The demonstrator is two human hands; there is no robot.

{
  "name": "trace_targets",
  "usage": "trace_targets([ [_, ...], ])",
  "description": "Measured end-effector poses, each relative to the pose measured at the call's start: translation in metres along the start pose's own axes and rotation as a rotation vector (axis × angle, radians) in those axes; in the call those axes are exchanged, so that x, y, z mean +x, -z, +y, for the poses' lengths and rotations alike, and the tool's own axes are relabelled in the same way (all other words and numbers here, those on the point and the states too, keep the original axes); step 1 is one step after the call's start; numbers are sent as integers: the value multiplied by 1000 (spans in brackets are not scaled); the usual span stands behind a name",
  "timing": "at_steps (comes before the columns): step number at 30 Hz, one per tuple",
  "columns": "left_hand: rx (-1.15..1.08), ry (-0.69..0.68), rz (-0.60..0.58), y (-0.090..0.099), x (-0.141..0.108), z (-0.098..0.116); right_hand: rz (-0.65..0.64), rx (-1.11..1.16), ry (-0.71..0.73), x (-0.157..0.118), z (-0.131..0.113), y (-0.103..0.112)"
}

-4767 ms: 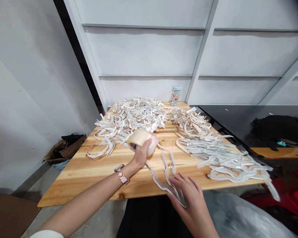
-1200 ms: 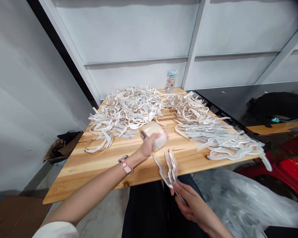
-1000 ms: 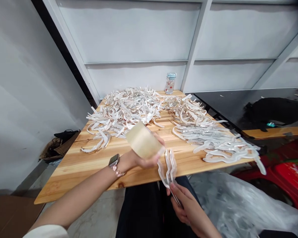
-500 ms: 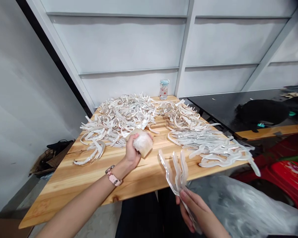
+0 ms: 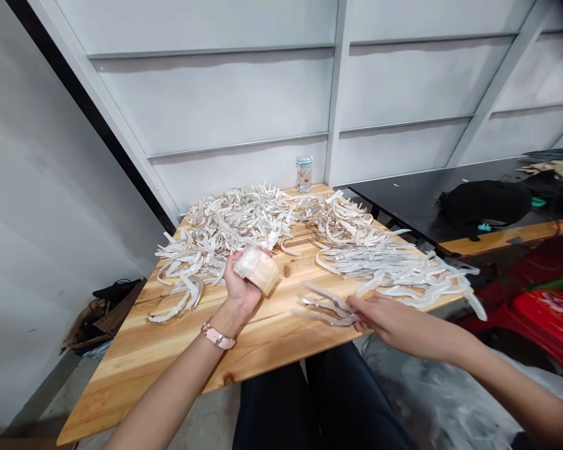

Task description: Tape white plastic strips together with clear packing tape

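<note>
Both extended: left hand (image 5: 240, 287), palm up, clasping a tape roll (image 5: 265, 272); right hand (image 5: 383, 317), knuckles uppermost, pinching wavy strips (image 5: 334, 309).

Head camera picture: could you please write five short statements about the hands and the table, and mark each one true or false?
1. The left hand holds a tape roll. True.
2. The right hand is empty. False: it holds thin strips.
3. A bottle stands at the far end of the wooden table. True.
4. The two hands touch each other. False: they are apart.
5. A pink band is on the left wrist. True.
</note>
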State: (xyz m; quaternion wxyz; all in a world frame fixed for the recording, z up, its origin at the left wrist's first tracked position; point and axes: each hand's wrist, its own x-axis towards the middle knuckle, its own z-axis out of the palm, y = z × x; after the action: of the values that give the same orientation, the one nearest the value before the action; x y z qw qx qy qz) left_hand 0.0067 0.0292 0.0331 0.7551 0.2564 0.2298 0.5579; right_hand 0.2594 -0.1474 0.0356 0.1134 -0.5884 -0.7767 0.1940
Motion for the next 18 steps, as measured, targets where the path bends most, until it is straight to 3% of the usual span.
trace_targets([
  [4,30,14,-29,-1,-2,-2,-30,-257,162,26,-2,5],
  [7,43,31,-64,-3,-5,-6,76,-388,137,61,-11,-15],
  [11,37,60,-100,-4,-8,-8,165,-385,198,98,-22,-46],
  [15,50,71,-102,-4,-9,-8,263,-353,248,101,-17,-54],
  [18,74,66,-104,-5,-10,-9,398,-281,264,81,-9,-58],
])
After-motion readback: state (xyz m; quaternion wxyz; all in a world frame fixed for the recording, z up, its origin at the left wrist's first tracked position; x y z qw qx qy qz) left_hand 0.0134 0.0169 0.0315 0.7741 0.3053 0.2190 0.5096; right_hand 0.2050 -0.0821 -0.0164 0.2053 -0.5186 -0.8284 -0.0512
